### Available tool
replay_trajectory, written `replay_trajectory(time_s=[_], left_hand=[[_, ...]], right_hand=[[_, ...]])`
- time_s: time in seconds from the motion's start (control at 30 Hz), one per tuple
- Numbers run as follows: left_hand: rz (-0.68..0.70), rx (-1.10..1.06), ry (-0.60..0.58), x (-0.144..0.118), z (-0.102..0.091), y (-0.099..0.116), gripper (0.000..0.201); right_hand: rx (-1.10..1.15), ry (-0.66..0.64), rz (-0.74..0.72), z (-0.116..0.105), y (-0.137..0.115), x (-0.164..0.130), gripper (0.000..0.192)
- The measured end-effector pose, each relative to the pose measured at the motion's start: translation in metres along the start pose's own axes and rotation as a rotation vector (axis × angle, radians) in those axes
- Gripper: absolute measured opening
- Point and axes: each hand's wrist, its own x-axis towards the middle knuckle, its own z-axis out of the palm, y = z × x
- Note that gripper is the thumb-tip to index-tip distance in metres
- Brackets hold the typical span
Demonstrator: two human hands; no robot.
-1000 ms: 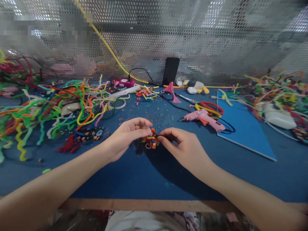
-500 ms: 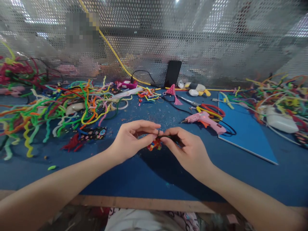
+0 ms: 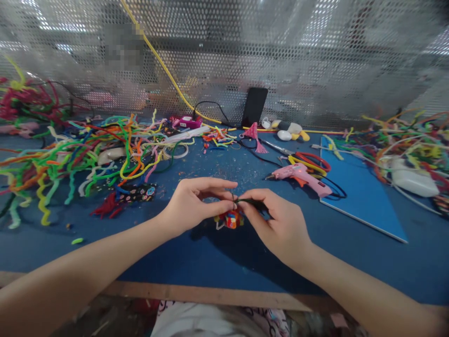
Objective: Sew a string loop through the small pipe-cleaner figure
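Nearest the person runs the wooden edge (image 3: 217,296) of a blue-covered table (image 3: 196,255), its bare cloth lying below both wrists. Over that cloth the left hand (image 3: 196,203) and the right hand (image 3: 278,222) meet fingertip to fingertip, forearms coming in from either lower corner. Both hands pinch a thin dark green pipe cleaner (image 3: 247,201) between thumb and forefinger, the left at its end, the right along its length. A small multicoloured ornament (image 3: 231,219) hangs just under the meeting fingertips, close above the cloth; whether it touches the table cannot be told. Beyond the left hand lies a big tangle of coloured pipe cleaners (image 3: 87,150). Beyond the right hand rests a pink glue gun (image 3: 301,177), with a light blue sheet (image 3: 361,192) further out to that side. Farther still, a dark phone (image 3: 254,106) leans against a perforated metal screen (image 3: 280,56) that closes off the back of the table.
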Motion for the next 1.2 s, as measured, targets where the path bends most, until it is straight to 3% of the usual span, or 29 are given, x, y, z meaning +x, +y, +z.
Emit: replay_trajectory(time_s=[0.17, 0.4, 0.57, 0.7, 0.8, 0.9, 1.07, 1.1, 1.2], left_hand=[[-0.087, 0.2, -0.056, -0.001, 0.0, 0.007, 0.045], [-0.058, 0.307, -0.177, -0.004, 0.003, 0.009, 0.033], [-0.051, 0.376, -0.188, -0.005, 0.002, 0.009, 0.039], [-0.086, 0.288, -0.195, -0.002, 0.0, 0.01, 0.036], [-0.095, 0.131, -0.147, 0.0, 0.0, 0.01, 0.028], [-0.123, -0.051, -0.036, 0.002, 0.002, 0.009, 0.022], [-0.134, -0.279, -0.021, 0.003, 0.006, 0.008, 0.016], [-0.127, -0.308, -0.025, 0.003, 0.007, 0.009, 0.015], [-0.161, -0.366, -0.021, 0.001, 0.008, 0.013, 0.016]], right_hand=[[0.038, -0.053, -0.105, -0.005, 0.006, 0.003, 0.01], [-0.054, -0.095, -0.252, -0.012, 0.017, 0.013, 0.025], [-0.089, -0.151, -0.307, -0.013, 0.016, 0.011, 0.014], [-0.085, -0.124, -0.286, -0.016, 0.012, 0.011, 0.009], [-0.034, -0.088, -0.193, -0.017, 0.013, 0.011, 0.009], [0.104, -0.099, 0.03, -0.013, 0.017, 0.009, 0.003], [0.414, -0.295, 0.392, 0.0, 0.019, 0.007, 0.07], [0.445, -0.35, 0.427, 0.002, 0.017, 0.008, 0.071], [0.439, -0.455, 0.451, 0.004, 0.011, 0.009, 0.046]])
